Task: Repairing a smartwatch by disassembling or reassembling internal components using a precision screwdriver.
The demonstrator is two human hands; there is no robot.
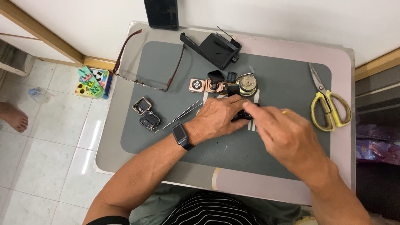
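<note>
Small black part point(241, 116), dark and mostly covered, at the middle of the grey mat point(175, 62). Left hand point(216, 116) closed around it, pressing it down on the mat. Right hand point(283, 133) pinching a thin yellow-tipped tool point(284, 112), fingertips touching the part. Mat on a small pale table point(341, 62), white tiled floor point(50, 125) below. Tweezers point(183, 113) just beside the left hand; yellow scissors point(327, 102) well apart, on the right. Shape of the part impossible to tell under the fingers.
</note>
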